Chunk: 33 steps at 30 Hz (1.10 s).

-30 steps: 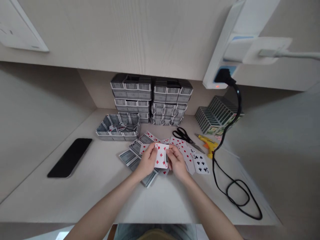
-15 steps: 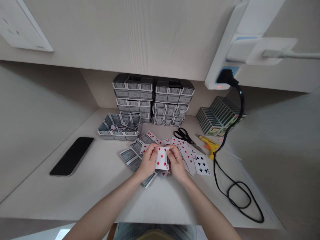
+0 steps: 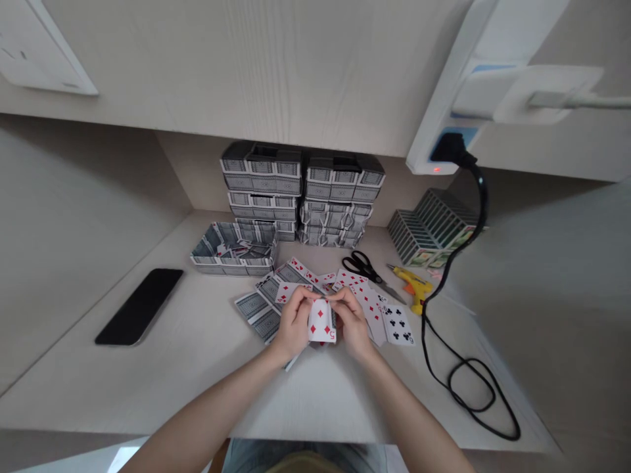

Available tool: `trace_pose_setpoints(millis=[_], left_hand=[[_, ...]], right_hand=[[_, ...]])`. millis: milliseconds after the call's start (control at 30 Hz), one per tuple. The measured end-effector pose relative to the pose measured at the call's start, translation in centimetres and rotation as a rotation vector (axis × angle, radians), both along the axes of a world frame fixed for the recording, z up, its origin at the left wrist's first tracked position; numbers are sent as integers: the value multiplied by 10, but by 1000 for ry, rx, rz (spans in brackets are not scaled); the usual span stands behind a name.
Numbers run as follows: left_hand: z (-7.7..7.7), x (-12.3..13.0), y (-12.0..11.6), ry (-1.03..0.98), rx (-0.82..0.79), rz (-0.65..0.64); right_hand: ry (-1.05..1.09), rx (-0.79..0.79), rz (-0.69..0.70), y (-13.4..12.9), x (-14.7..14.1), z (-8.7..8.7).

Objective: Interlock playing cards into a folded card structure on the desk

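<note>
Between my two hands is a playing card, a five of diamonds, held face up above the table. My left hand grips its left side with fingers closed, and my right hand pinches the right side. The far edge of the card looks bent under my fingertips. A darker strip shows along its right edge; I cannot make out whether that is a second card. Beneath and around the hands, loose cards lie spread, some back up, others face up, including a six of clubs.
Boxes built from cards are stacked at the back. An open card box holds card pieces. Black scissors, a yellow glue gun and a looping black cable lie right. A phone lies left; card packs stand back right.
Both hands have drawn the five of diamonds slightly nearer to me. Its far edge is now bent down between the fingers, and less of its face shows.
</note>
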<state>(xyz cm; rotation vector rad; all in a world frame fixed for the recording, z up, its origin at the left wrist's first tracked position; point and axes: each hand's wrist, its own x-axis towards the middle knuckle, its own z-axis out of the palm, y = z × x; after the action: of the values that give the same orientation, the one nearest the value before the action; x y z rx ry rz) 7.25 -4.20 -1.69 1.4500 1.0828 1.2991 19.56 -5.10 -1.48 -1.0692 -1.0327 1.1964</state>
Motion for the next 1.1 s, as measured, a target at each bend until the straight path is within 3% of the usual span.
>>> trace_pose_setpoints(millis=[533, 733, 867, 1100], left_hand=[[9, -1, 2, -8, -55, -36], [7, -8, 3, 155, 61, -56], [8, -12, 4, 220, 119, -63], [2, -17, 9, 300, 201, -124]], right_hand=[[54, -14, 0, -1, -1, -3], [30, 29, 94, 1, 4, -4], [-37, -17, 62, 4, 3, 0], [-89, -77, 160, 7, 4, 3]])
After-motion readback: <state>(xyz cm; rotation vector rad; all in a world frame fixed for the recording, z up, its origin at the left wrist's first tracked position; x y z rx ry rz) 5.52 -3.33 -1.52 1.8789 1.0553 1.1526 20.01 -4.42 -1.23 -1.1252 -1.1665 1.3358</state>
